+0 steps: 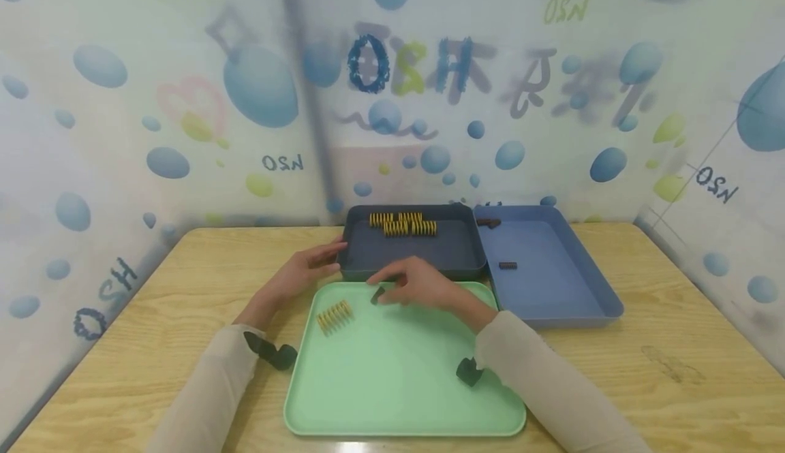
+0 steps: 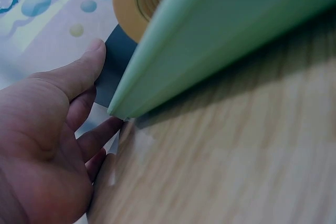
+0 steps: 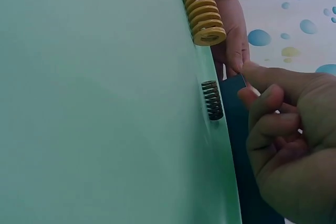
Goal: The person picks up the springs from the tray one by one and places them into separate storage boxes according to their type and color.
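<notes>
My left hand (image 1: 306, 266) is beside the left wall of the dark grey tray (image 1: 423, 255), its fingertips right at the rim. Seen from the left wrist, the thumb and fingers (image 2: 86, 74) are spread around that tray's side. Over the far edge of the light green tray (image 1: 398, 371) is my right hand (image 1: 417, 284), fingers loosely bent. A small dark coil spring (image 3: 212, 100) lies on the green tray just below it, apart from the fingers in the right wrist view. Left of that spring lies a larger yellow spring (image 1: 334, 317).
Several yellow springs (image 1: 395, 227) lie together in the dark tray's back part. The blue tray (image 1: 558, 303) to the right holds a small dark spring (image 1: 508, 266) and dark pieces (image 1: 488, 223) in its back-left corner. A patterned wall (image 1: 392, 126) rises behind the wooden table (image 1: 662, 344).
</notes>
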A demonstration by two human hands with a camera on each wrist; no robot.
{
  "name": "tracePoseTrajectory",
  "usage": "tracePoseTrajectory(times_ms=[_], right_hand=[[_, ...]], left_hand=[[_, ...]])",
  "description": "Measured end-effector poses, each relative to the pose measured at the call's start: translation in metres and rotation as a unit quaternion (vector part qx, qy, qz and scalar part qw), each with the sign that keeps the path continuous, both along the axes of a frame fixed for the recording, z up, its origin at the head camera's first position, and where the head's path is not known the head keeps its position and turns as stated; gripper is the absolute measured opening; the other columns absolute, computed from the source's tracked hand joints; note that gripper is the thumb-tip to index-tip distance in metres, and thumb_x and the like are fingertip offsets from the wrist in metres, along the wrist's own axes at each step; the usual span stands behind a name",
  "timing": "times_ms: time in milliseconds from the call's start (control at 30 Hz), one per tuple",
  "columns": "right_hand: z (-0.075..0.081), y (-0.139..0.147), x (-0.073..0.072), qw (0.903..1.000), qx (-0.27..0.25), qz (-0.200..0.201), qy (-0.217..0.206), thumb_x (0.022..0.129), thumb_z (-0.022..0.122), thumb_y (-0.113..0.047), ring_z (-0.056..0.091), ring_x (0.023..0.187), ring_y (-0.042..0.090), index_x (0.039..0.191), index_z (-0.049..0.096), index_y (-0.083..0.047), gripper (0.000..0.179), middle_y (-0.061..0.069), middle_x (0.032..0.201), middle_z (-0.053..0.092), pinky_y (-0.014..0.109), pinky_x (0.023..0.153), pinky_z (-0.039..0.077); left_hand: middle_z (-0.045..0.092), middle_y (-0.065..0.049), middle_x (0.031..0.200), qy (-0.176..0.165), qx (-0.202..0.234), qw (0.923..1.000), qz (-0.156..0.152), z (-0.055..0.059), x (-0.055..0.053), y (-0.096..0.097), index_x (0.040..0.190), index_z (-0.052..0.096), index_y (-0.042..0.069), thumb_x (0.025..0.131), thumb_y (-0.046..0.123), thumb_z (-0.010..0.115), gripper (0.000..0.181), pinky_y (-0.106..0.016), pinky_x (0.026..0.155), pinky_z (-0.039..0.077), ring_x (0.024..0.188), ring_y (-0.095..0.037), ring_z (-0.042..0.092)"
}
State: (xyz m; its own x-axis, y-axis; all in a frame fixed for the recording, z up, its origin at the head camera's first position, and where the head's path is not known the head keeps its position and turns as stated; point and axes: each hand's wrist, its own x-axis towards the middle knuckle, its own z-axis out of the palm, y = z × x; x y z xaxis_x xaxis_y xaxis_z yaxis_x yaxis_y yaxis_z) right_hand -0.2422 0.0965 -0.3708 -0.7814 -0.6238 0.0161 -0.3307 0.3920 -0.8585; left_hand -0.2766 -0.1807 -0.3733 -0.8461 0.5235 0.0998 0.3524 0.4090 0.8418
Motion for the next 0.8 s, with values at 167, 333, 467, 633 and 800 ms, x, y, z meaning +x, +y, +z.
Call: tracePoseTrajectory(times_ms=[167,333,467,633,800], right_hand=[[-0.003,-0.003,0.000,0.9998,0.021,0.002,0.006,0.086,0.073,-0.016,0.043,0.045,0.011,0.118,0.070,-0.018,0.032,0.001,0.108,0.067,0.030,0.050,0.048],[-0.006,-0.004,0.001,0.9992,0.040,0.003,0.008,0.087,0.072,-0.014,0.049,0.047,0.013,0.116,0.071,-0.020,0.030,-0.004,0.103,0.068,0.031,0.051,0.051],[-0.008,-0.004,0.001,0.9987,0.047,0.007,0.016,0.087,0.072,-0.012,0.057,0.053,0.015,0.114,0.071,-0.020,0.029,-0.008,0.114,0.065,0.031,0.052,0.052],[-0.012,-0.001,0.001,0.9978,0.056,0.006,0.035,0.085,0.073,-0.010,0.062,0.068,0.010,0.111,0.072,-0.020,0.028,-0.008,0.113,0.066,0.029,0.060,0.053],[-0.016,0.005,0.000,0.9965,0.065,0.002,0.054,0.083,0.075,-0.012,0.057,0.067,0.005,0.109,0.073,-0.022,0.028,-0.011,0.107,0.068,0.025,0.062,0.050]], left_hand=[[0.031,-0.009,0.152,0.001,0.001,1.0000,0.006,0.001,0.001,0.001,0.142,0.045,0.005,0.096,0.012,0.058,0.048,-0.049,0.111,0.024,0.133,-0.031,0.038],[0.032,-0.011,0.152,0.008,0.000,1.0000,0.003,-0.001,0.000,0.002,0.141,0.045,0.002,0.096,0.012,0.059,0.048,-0.049,0.110,0.024,0.132,-0.032,0.039],[0.032,-0.010,0.152,0.008,-0.001,1.0000,0.005,-0.002,-0.001,0.001,0.141,0.046,0.003,0.096,0.013,0.059,0.048,-0.048,0.111,0.024,0.132,-0.031,0.039],[0.032,-0.006,0.152,0.010,-0.002,0.9999,0.009,-0.015,-0.011,-0.003,0.142,0.046,0.007,0.096,0.015,0.059,0.048,-0.048,0.111,0.023,0.133,-0.029,0.039],[0.033,0.000,0.152,0.014,-0.003,0.9998,0.014,-0.028,-0.021,-0.007,0.142,0.047,0.013,0.096,0.020,0.060,0.049,-0.048,0.112,0.023,0.133,-0.026,0.040]])
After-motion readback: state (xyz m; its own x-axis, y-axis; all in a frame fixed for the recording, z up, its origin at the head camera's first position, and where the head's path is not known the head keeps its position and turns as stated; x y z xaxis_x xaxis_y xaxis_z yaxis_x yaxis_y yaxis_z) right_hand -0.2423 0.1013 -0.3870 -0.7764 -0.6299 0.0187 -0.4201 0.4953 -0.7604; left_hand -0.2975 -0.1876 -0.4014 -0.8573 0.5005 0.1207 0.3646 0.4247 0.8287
